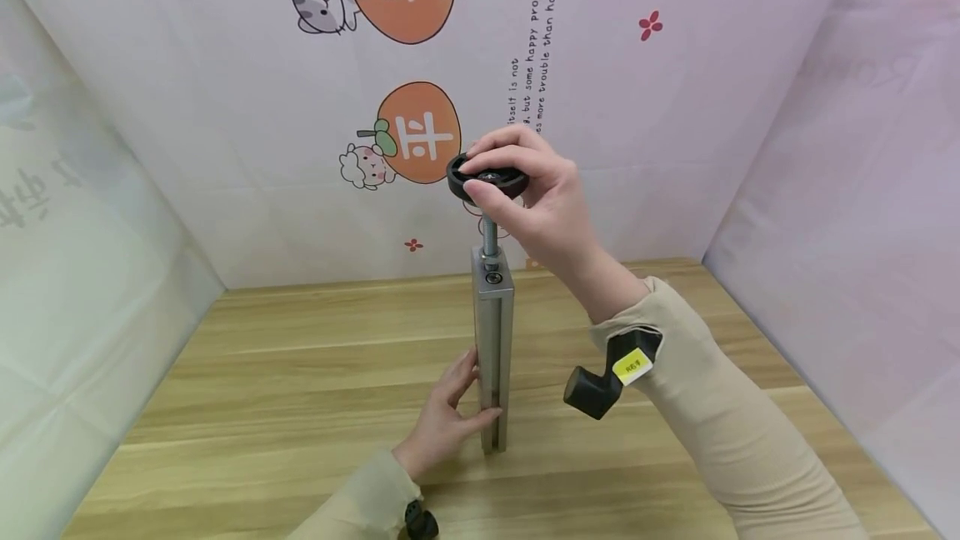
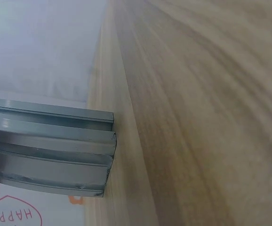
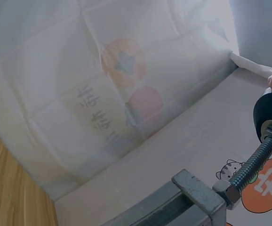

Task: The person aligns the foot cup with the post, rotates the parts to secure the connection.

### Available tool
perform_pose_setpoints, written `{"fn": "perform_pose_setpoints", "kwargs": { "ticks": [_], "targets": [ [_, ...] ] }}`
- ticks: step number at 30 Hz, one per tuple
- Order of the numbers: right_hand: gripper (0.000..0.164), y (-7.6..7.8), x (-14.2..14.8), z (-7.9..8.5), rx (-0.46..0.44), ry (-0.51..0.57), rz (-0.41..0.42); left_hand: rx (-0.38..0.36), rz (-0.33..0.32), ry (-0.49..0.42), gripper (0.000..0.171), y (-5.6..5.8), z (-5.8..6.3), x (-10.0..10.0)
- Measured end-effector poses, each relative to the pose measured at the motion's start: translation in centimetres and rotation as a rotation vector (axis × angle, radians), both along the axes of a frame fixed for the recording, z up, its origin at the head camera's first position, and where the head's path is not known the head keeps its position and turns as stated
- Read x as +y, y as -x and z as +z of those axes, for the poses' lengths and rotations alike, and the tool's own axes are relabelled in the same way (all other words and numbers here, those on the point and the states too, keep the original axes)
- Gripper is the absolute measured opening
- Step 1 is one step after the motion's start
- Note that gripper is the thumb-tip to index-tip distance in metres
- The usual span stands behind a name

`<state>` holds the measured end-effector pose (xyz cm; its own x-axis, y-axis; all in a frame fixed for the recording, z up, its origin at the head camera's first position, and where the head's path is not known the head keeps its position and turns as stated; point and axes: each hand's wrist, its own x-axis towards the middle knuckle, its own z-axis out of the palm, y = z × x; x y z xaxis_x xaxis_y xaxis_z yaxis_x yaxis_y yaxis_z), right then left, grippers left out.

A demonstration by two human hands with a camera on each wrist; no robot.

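A grey slotted aluminium profile [image 1: 492, 348] stands upright on the wooden table, its grooved lower end [image 2: 75, 162] close up in the left wrist view. From its capped top rises a threaded rod [image 3: 256, 162] with a hex nut [image 3: 227, 192] at the base. The rod carries a round black foot [image 1: 489, 178], recessed on top with a screw head in the centre. My right hand [image 1: 543, 198] grips the foot by its rim, thumb in front and fingers behind. Low on the profile, my left hand [image 1: 442, 423] holds it between thumb and fingers.
The wooden table [image 1: 300, 365] lies beneath, enclosed by white printed cloth walls at the back [image 1: 600, 107], left [image 1: 90, 190] and right [image 1: 847, 215]. Each wrist wears a black camera; the right one [image 1: 592, 390] hangs beside the sleeve.
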<state>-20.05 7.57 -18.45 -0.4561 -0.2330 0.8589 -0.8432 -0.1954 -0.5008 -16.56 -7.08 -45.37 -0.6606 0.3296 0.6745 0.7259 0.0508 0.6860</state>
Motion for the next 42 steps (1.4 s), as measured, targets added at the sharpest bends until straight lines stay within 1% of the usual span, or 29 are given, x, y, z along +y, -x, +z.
{"fn": "perform_pose_setpoints", "kwargs": {
  "ticks": [6,10,13,20,24,28,31,34,36,39,41,42],
  "targets": [
    [0.012,-0.4,-0.4,-0.2,0.089,-0.001,-0.174,0.008,0.008,0.011,0.095,0.0,0.1,0.0],
    [0.012,-0.6,-0.5,-0.3,0.153,-0.008,-0.298,-0.015,0.020,0.020,0.093,-0.2,0.2,0.1],
    [0.011,-0.6,-0.7,-0.3,0.196,-0.018,-0.377,-0.038,0.028,0.026,0.092,-0.4,0.2,0.1],
    [0.016,-0.7,-1.2,-0.1,0.311,-0.018,-0.517,-0.038,0.030,0.033,0.092,-0.3,0.2,0.0],
    [0.019,-0.7,-1.3,0.1,0.314,-0.031,-0.564,-0.061,0.036,0.040,0.091,-0.5,0.3,0.1],
    [0.020,-0.6,-1.2,0.2,0.299,-0.041,-0.577,-0.100,0.045,0.053,0.089,-0.6,0.4,0.1],
    [0.021,-0.7,-1.2,0.2,0.295,-0.038,-0.562,-0.116,0.051,0.058,0.088,-0.6,0.4,0.1],
    [0.023,-0.8,-1.0,0.0,0.281,-0.034,-0.526,-0.123,0.050,0.049,0.088,-0.7,0.4,0.0],
    [0.026,-0.8,-0.8,-0.1,0.256,-0.030,-0.484,-0.112,0.045,0.041,0.087,-0.7,0.3,0.0],
    [0.035,-0.9,-0.5,-0.2,0.162,-0.017,-0.392,-0.106,0.036,0.031,0.088,-0.7,0.4,0.0],
    [0.043,-0.9,-0.3,-0.2,0.055,-0.001,-0.293,-0.102,0.032,0.032,0.088,-0.7,0.5,-0.1],
    [0.046,-0.9,-0.1,-0.2,-0.016,0.006,-0.231,-0.101,0.034,0.034,0.088,-0.7,0.5,-0.1]
  ]
}}
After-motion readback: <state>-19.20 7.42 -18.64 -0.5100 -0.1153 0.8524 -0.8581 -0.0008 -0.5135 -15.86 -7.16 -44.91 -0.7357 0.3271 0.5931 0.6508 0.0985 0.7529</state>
